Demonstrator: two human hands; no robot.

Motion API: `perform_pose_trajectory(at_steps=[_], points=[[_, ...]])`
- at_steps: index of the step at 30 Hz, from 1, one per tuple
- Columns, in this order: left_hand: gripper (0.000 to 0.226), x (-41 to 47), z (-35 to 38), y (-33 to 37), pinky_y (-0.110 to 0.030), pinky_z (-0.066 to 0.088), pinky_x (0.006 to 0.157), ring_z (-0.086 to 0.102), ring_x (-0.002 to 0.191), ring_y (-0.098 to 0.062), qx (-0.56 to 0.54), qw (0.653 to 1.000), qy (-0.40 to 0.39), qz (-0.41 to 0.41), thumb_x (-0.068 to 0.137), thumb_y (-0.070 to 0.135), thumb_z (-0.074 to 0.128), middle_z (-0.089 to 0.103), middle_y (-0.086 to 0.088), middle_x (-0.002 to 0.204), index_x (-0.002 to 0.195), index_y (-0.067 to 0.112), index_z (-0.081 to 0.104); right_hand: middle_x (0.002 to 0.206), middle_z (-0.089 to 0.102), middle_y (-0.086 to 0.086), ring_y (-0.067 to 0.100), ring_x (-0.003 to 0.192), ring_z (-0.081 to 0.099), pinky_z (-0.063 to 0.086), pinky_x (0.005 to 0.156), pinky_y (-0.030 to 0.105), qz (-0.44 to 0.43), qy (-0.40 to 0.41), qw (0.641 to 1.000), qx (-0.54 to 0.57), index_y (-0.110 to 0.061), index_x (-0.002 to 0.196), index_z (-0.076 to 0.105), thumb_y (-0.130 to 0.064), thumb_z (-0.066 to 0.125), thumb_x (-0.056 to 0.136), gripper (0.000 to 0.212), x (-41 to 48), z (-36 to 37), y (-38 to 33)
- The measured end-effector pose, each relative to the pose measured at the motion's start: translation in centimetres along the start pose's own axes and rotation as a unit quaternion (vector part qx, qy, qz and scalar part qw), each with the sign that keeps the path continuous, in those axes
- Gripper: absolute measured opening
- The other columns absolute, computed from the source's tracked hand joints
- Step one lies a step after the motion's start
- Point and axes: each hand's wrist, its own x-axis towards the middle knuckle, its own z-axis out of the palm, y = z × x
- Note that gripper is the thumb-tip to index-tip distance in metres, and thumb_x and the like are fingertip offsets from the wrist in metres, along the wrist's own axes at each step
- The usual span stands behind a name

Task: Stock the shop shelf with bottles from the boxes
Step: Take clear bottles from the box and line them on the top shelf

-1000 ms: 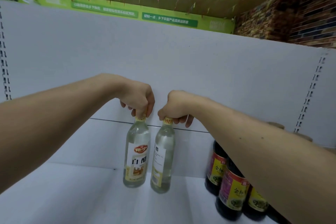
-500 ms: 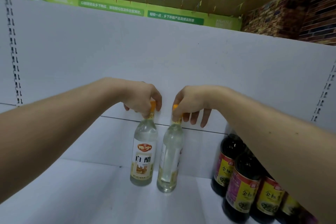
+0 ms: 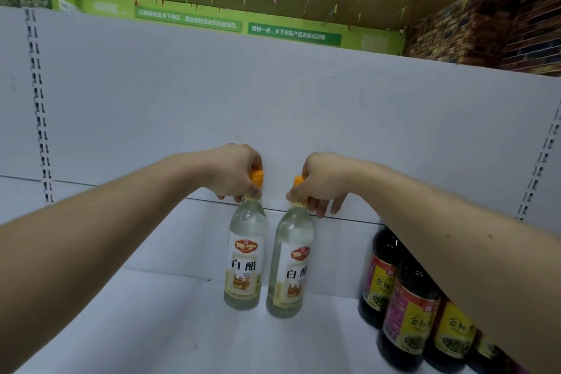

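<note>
Our left hand (image 3: pixel 236 173) fingers clamp orange cap (image 3: pixel 257 177) of clear white-labelled vinegar bottle (image 3: pixel 246 258), upright on white metal shelf (image 3: pixel 151 328); right hand (image 3: pixel 321 182) pinches twin bottle (image 3: pixel 290 267) neck, just right of it

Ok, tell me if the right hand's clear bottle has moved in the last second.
Yes: the right clear bottle turned in place, its label now facing forward; its base keeps its spot left of the dark bottles.

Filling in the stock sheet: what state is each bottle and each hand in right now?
Left clear orange-capped vinegar bottle: upright, capped.
Right clear orange-capped vinegar bottle: upright, capped.
Left hand: grips the left bottle's top.
Right hand: grips the right bottle's top.
Dark yellow-labelled sauce bottles: upright, not held.
</note>
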Motion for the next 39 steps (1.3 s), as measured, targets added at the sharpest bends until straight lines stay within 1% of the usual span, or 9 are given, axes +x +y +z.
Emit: perform_pose_trajectory(at_steps=[4, 10, 15, 19, 25, 31, 35, 39], points=[[0.016, -0.1, -0.4, -0.2, -0.026, 0.059, 0.056, 0.075, 0.073, -0.012, 0.01, 1.0, 0.003, -0.009, 0.092, 0.023, 0.075, 0.075, -0.003, 0.09, 0.103, 0.018, 0.065, 0.084, 0.078, 0.015, 0.027, 0.069, 0.078, 0.065, 0.068, 0.038, -0.002, 0.032, 0.999, 0.016, -0.001, 0.09, 0.064, -0.033, 0.068, 0.097, 0.033, 0.3, 0.9, -0.5], [0.017, -0.3, -0.7, -0.9, -0.028, 0.062, 0.059, 0.076, 0.077, -0.015, 0.016, 1.0, 0.002, -0.02, 0.093, 0.02, 0.074, 0.075, -0.006, 0.094, 0.107, 0.016, 0.065, 0.079, 0.077, 0.016, 0.026, 0.061, 0.076, 0.065, 0.065, 0.037, 0.011, 0.05, 0.998, 0.027, -0.001, 0.084, 0.062, -0.031, 0.069, 0.096, 0.033, 0.4, 1.4, -0.9], [0.019, -0.2, -0.5, -1.2, -0.026, 0.06, 0.058, 0.077, 0.075, -0.014, -0.009, 1.0, 0.011, -0.022, 0.093, 0.018, 0.075, 0.074, -0.005, 0.096, 0.107, 0.016, 0.063, 0.079, 0.077, 0.016, 0.028, 0.067, 0.077, 0.065, 0.067, 0.037, 0.017, 0.066, 0.997, 0.034, -0.001, 0.083, 0.061, -0.032, 0.07, 0.096, 0.034, 0.6, 1.8, -1.2], [0.018, -0.2, -0.3, -1.1, -0.026, 0.06, 0.058, 0.077, 0.072, -0.014, -0.02, 0.999, 0.015, -0.021, 0.092, 0.017, 0.076, 0.075, -0.005, 0.093, 0.106, 0.015, 0.065, 0.076, 0.076, 0.015, 0.028, 0.066, 0.077, 0.065, 0.067, 0.037, 0.02, 0.072, 0.997, 0.038, -0.002, 0.082, 0.061, -0.032, 0.071, 0.095, 0.035, 0.8, 2.0, -1.3], [0.019, -0.1, 0.1, -0.3, -0.027, 0.062, 0.061, 0.076, 0.072, -0.014, -0.02, 0.999, 0.023, -0.015, 0.092, 0.018, 0.076, 0.075, -0.004, 0.094, 0.107, 0.015, 0.066, 0.074, 0.076, 0.014, 0.026, 0.061, 0.076, 0.065, 0.065, 0.036, 0.028, 0.073, 0.996, 0.031, -0.002, 0.084, 0.062, -0.034, 0.071, 0.095, 0.035, 0.9, 2.0, -1.7], [0.02, 0.0, 0.3, 0.2, -0.026, 0.061, 0.06, 0.076, 0.073, -0.014, -0.008, 1.0, 0.025, -0.015, 0.092, 0.02, 0.076, 0.074, -0.004, 0.093, 0.109, 0.015, 0.066, 0.075, 0.077, 0.014, 0.026, 0.061, 0.076, 0.065, 0.065, 0.037, 0.037, 0.081, 0.995, 0.036, -0.001, 0.087, 0.064, -0.033, 0.072, 0.093, 0.033, 0.7, 1.9, -1.6], [0.022, 0.1, 0.3, 0.1, -0.026, 0.061, 0.059, 0.076, 0.072, -0.013, -0.016, 0.999, 0.024, -0.016, 0.092, 0.02, 0.076, 0.075, -0.004, 0.093, 0.11, 0.015, 0.065, 0.077, 0.077, 0.015, 0.026, 0.061, 0.076, 0.065, 0.065, 0.039, 0.039, 0.091, 0.994, 0.041, -0.004, 0.088, 0.061, -0.032, 0.073, 0.092, 0.031, 0.5, 2.1, -1.6], [0.028, 0.0, 0.5, -0.1, -0.028, 0.063, 0.061, 0.076, 0.074, -0.013, -0.033, 0.999, 0.029, -0.025, 0.091, 0.02, 0.078, 0.073, -0.003, 0.098, 0.114, 0.018, 0.062, 0.077, 0.076, 0.015, 0.026, 0.059, 0.076, 0.065, 0.066, 0.046, 0.044, 0.112, 0.992, 0.036, -0.006, 0.092, 0.058, -0.035, 0.075, 0.09, 0.034, 0.3, 2.5, -1.7]])
